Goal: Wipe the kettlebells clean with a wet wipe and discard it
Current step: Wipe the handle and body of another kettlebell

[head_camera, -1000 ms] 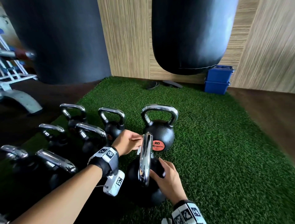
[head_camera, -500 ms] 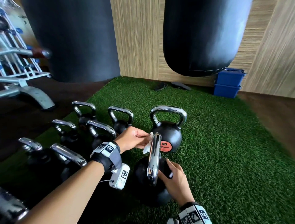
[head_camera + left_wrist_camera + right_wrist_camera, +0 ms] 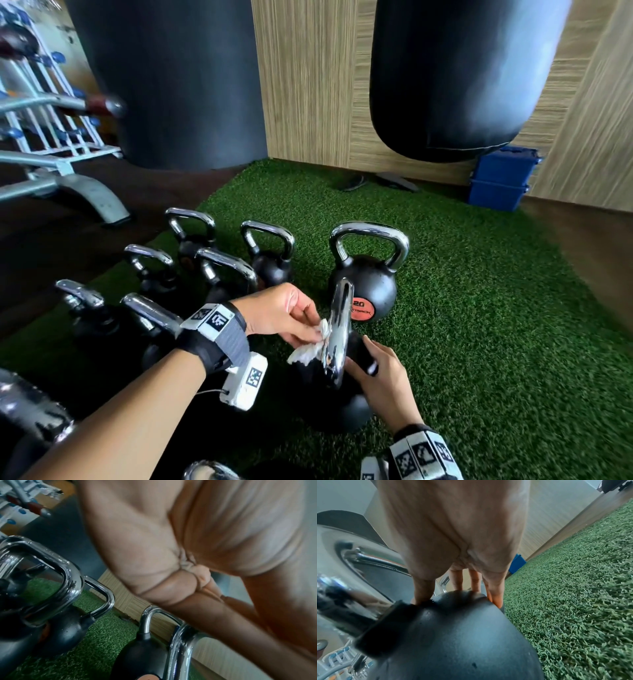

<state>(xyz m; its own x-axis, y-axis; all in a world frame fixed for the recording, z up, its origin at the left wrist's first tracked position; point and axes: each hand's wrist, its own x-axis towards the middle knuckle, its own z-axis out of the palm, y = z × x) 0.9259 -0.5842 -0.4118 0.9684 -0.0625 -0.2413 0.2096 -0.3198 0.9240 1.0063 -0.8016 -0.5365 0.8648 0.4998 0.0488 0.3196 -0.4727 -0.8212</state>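
Note:
A black kettlebell (image 3: 346,407) with a chrome handle (image 3: 337,335) stands on the green turf in front of me. My left hand (image 3: 291,317) pinches a crumpled white wet wipe (image 3: 310,349) against the left side of that handle. Fingers of my right hand (image 3: 376,373) lie straight on the ball's top, just right of the handle; the right wrist view shows them (image 3: 458,581) resting on the black ball (image 3: 462,642). Behind it stands a second kettlebell (image 3: 368,284) with an orange "20" label. In the left wrist view the wipe is hidden by my palm (image 3: 171,534).
Several smaller chrome-handled kettlebells (image 3: 212,274) stand in rows to my left. Two black punching bags (image 3: 455,75) hang ahead, before a wooden wall. Blue stacked boxes (image 3: 500,178) sit at the far right, a white rack (image 3: 51,137) at the far left. Turf (image 3: 496,325) extends to the right.
My left hand has slid the wipe down along the handle's left side, and more of the wipe shows below my fingers. My right hand stays on the ball.

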